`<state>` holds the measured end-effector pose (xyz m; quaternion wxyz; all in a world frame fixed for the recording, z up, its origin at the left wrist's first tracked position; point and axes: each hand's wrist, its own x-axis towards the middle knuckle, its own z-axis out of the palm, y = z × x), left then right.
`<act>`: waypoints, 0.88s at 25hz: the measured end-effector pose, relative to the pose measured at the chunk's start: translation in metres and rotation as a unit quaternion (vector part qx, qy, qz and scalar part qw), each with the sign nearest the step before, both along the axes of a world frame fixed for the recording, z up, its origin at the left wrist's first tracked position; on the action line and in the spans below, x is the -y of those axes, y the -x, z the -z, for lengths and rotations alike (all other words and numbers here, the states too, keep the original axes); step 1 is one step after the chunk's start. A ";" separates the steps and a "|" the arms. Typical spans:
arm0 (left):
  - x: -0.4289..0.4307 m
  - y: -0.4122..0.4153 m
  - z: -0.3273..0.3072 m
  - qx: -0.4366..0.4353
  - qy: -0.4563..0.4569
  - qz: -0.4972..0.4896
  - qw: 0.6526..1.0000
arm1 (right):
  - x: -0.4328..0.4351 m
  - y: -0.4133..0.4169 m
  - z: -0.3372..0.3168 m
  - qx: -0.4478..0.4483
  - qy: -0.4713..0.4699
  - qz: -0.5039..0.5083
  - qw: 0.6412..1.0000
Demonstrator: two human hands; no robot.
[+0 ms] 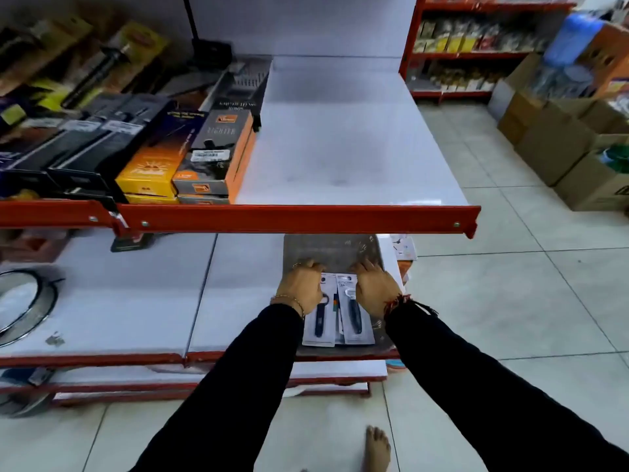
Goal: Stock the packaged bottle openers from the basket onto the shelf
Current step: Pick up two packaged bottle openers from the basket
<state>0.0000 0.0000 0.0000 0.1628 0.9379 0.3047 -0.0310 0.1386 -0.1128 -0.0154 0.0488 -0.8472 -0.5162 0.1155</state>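
Observation:
Two packaged bottle openers, dark tools on white cards, lie side by side in a flat grey basket [333, 248] on the lower shelf [136, 294]. My left hand [301, 287] covers the top of the left package [320, 330], fingers curled over its far end. My right hand [376, 289] sits the same way on the right package [355, 325]. More cards seem to lie under these two. The upper shelf [340, 148] has a bare white stretch on its right half.
Boxed lighters [218, 155] and other boxed goods fill the upper shelf's left half. A round metal-rimmed lid [20, 304] lies at the far left of the lower shelf. Cardboard boxes [558, 141] stand on the tiled floor to the right. My bare foot [376, 447] is below.

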 end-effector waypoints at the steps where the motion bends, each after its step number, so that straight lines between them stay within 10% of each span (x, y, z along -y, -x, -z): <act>1: -0.007 -0.008 0.005 -0.029 0.007 0.002 1.000 | -0.007 -0.006 0.006 0.010 0.032 -0.010 0.999; 8: -0.031 -0.038 0.036 -0.133 -0.017 0.047 0.990 | -0.042 -0.025 0.038 0.054 0.124 -0.056 0.989; 22: -0.021 -0.001 -0.023 -0.039 0.008 -0.006 0.999 | -0.012 -0.013 -0.024 -0.002 0.022 -0.054 0.998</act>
